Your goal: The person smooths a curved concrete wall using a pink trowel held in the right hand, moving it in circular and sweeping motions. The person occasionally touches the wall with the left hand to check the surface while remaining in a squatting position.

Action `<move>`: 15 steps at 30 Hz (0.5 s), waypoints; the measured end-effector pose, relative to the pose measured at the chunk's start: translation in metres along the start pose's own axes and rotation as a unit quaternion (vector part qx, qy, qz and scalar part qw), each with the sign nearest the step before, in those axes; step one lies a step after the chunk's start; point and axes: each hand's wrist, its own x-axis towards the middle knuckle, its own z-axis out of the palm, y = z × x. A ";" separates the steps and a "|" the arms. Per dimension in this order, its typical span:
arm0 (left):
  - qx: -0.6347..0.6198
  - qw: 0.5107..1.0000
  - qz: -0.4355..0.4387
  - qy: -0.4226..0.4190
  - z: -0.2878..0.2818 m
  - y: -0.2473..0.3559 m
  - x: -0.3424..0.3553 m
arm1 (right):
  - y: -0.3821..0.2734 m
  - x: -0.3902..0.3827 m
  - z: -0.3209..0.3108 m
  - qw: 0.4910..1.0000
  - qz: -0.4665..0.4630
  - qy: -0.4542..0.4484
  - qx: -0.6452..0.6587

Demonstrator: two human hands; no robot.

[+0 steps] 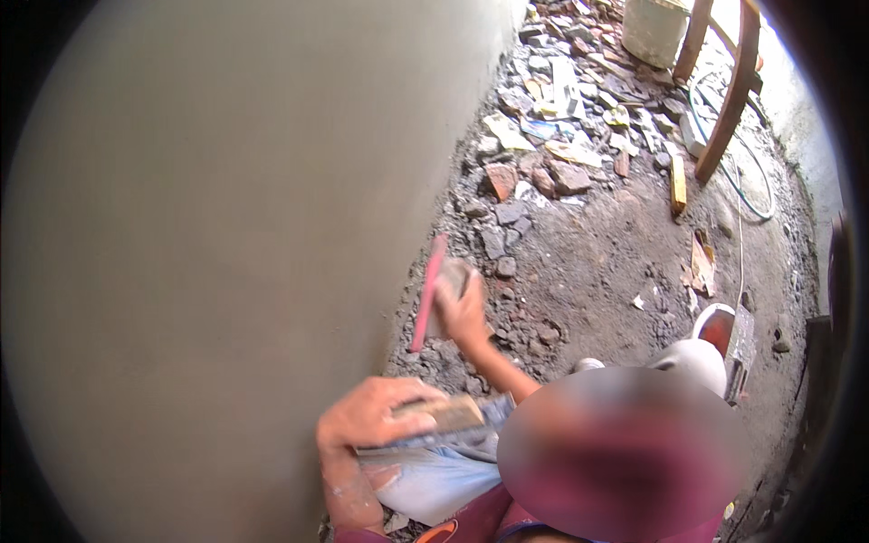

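My left hand [369,414] is closed on the wooden handle [457,414] of a flat dark trowel or float [493,418], low beside the smooth grey plastered wall [226,199]. My right hand [463,312] is farther forward, closed on a flat tool with a pink strip [427,294] and a grey-beige part, slightly blurred, over the gravel at the wall's foot. My knee in torn light jeans [425,480] lies below the left hand's tool.
Broken brick and rubble [552,127] line the floor ahead. A pale bucket [652,32], curved wooden legs [729,100], a coiled hose [760,213] and a yellow bar [678,185] are at the upper right. My white shoe [697,362] and a reddish-lined container [715,330] sit at the right.
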 end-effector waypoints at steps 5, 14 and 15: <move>-0.071 0.982 -0.029 0.175 -0.018 -0.027 0.043 | 0.009 0.116 -0.063 0.729 0.291 -0.069 0.615; -0.156 0.949 -0.078 0.261 -0.034 -0.067 0.163 | 0.035 0.158 -0.122 0.557 0.256 -0.065 0.788; -0.163 0.947 -0.074 0.267 -0.036 -0.068 0.180 | 0.033 0.168 -0.125 0.561 0.248 -0.078 0.786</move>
